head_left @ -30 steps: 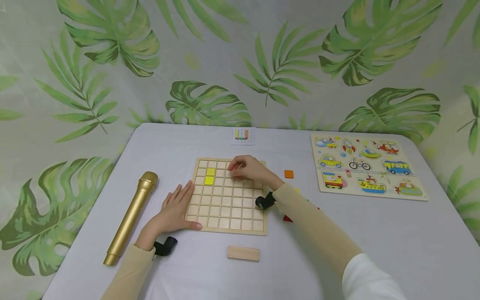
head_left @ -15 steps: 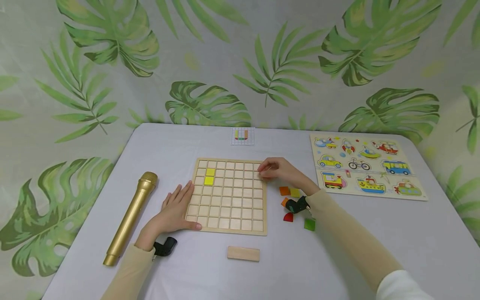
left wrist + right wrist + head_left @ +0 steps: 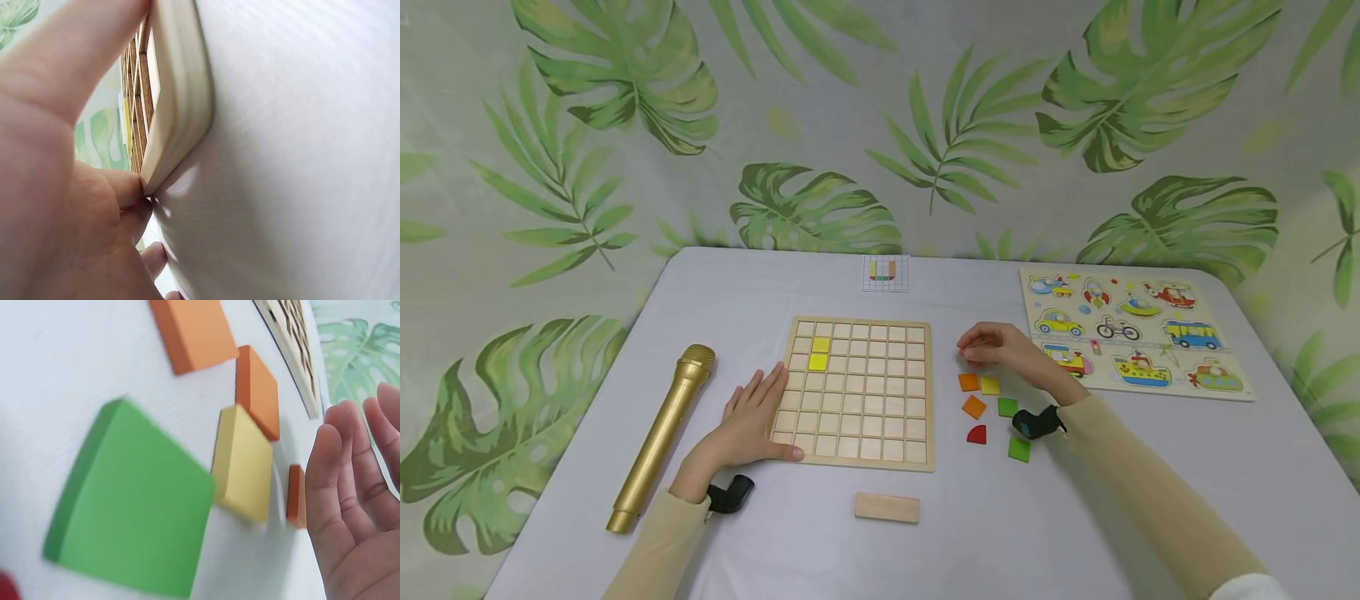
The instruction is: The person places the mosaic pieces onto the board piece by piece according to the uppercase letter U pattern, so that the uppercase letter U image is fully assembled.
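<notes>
A wooden grid board lies in the middle of the table, with two yellow square tiles in adjoining cells. Against its left edge rests my left hand, fingers spread and straight, thumb at the near-left corner; in the left wrist view the fingers touch the board's rim. My right hand hovers right of the board, loosely bent and holding nothing. Beneath its fingers, an orange tile is partly hidden. Closer to me lie two orange tiles, a yellow tile and green tiles.
A red quarter-round piece lies among the loose tiles. Left is a gold microphone; in front, a plain wooden block. A small pattern card lies behind the board, and a vehicle puzzle at the far right.
My right hand has drawn back from over the board to the right, above a loose orange tile, uncovering the other tiles. The left hand has stayed put.
</notes>
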A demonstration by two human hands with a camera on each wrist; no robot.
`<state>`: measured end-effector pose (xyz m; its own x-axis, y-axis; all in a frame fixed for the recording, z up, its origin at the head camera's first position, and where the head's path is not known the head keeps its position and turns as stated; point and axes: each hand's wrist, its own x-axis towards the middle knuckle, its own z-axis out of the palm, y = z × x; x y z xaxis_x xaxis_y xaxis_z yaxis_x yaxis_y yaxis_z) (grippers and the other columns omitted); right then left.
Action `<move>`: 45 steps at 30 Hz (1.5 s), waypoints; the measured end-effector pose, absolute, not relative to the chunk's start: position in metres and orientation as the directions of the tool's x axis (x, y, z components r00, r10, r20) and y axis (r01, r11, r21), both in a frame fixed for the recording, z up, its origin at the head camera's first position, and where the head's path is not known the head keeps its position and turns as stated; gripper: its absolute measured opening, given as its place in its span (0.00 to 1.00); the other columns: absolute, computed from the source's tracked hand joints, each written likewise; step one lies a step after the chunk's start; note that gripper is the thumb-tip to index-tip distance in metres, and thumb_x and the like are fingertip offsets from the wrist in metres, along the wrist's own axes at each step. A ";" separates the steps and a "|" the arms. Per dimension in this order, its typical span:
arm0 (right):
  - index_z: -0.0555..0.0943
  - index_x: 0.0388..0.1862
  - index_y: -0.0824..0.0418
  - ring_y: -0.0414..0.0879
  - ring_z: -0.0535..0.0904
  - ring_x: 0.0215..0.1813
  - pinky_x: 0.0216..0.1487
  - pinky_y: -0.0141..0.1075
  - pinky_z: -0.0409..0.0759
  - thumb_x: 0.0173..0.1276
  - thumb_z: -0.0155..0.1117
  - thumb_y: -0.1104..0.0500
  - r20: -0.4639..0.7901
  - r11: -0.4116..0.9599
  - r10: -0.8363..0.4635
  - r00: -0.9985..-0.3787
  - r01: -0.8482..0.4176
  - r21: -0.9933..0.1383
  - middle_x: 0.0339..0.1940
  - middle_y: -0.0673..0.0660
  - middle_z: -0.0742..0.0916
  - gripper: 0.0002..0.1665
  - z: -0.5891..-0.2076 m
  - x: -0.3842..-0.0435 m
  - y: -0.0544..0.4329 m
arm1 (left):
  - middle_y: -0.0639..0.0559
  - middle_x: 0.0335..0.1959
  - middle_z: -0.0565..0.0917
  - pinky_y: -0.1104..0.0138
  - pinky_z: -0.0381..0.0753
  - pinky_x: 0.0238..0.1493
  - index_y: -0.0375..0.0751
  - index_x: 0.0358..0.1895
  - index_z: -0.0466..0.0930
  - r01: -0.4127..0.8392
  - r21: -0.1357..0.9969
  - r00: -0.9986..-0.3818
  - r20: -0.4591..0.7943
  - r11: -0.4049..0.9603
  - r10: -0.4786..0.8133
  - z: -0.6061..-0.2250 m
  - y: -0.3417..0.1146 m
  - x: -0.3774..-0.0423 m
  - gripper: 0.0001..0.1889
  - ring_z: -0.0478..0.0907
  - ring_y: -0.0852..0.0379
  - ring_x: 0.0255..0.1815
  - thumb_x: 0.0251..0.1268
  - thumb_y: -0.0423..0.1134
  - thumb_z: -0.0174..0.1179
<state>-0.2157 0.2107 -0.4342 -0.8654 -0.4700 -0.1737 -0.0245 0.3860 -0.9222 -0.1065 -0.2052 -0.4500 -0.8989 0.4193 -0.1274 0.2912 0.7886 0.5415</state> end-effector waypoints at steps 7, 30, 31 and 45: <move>0.78 0.49 0.67 0.51 0.78 0.44 0.44 0.36 0.76 0.68 0.62 0.55 -0.210 0.403 -0.446 -0.870 0.014 -0.915 0.48 0.63 0.83 0.18 -0.435 -0.210 0.227 | 0.36 0.76 0.41 0.35 0.34 0.64 0.28 0.74 0.40 0.292 0.543 -0.898 -0.127 0.787 0.421 -0.450 -0.205 -0.107 0.66 0.34 0.31 0.73 0.42 0.63 0.71; 0.79 0.47 0.66 0.54 0.76 0.45 0.46 0.30 0.76 0.63 0.61 0.72 -0.122 0.452 -0.512 -0.850 -0.146 -0.880 0.44 0.60 0.84 0.13 -0.445 -0.191 0.246 | 0.36 0.76 0.41 0.35 0.34 0.64 0.27 0.74 0.40 0.296 0.544 -0.899 -0.120 0.785 0.422 -0.451 -0.205 -0.107 0.66 0.34 0.31 0.73 0.42 0.63 0.71; 0.80 0.47 0.66 0.53 0.76 0.45 0.46 0.30 0.76 0.63 0.61 0.72 -0.116 0.460 -0.508 -0.853 -0.155 -0.874 0.43 0.59 0.84 0.13 -0.446 -0.191 0.246 | 0.36 0.76 0.41 0.35 0.34 0.64 0.28 0.74 0.40 0.296 0.545 -0.899 -0.120 0.785 0.422 -0.451 -0.205 -0.107 0.66 0.34 0.31 0.73 0.42 0.63 0.71; 0.81 0.40 0.63 0.51 0.74 0.42 0.49 0.45 0.77 0.58 0.68 0.71 -0.077 0.623 -0.447 -0.891 -0.249 -0.742 0.37 0.54 0.82 0.12 -0.443 -0.178 0.232 | 0.36 0.76 0.41 0.35 0.33 0.64 0.28 0.74 0.40 0.287 0.562 -0.901 -0.117 0.775 0.419 -0.453 -0.205 -0.107 0.66 0.33 0.32 0.74 0.42 0.62 0.72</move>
